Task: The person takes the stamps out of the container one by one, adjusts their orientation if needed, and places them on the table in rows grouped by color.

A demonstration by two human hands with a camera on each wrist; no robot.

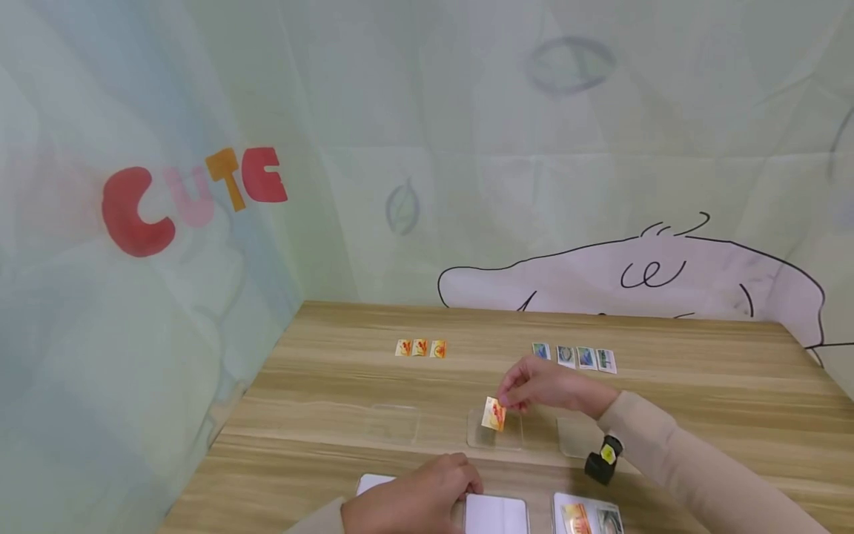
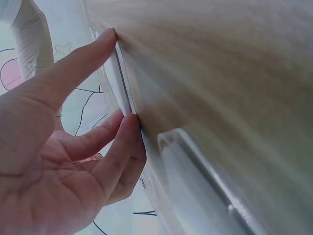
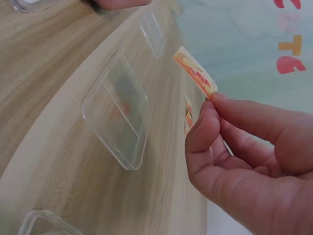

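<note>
My right hand (image 1: 550,386) pinches an orange-and-red postage stamp (image 1: 494,414) by one edge between thumb and fingertips. The stamp (image 3: 196,72) is tilted above the middle clear plastic lid (image 3: 110,142), apart from it. My left hand (image 1: 420,498) rests low at the table's front, with thumb and loosely bent fingers (image 2: 129,125) spread apart. It lies between a partly hidden white-lined case (image 1: 375,482) and the middle white-lined case (image 1: 496,514). A pale edge shows between thumb and fingers in the left wrist view; whether they touch it is unclear.
Three orange stamps (image 1: 420,348) lie in a row at the back; several blue and green stamps (image 1: 587,358) lie to their right. Other clear lids lie left (image 1: 392,424) and right (image 1: 575,439). The right-hand case (image 1: 559,512) holds two stamps. Printed fabric walls surround the table.
</note>
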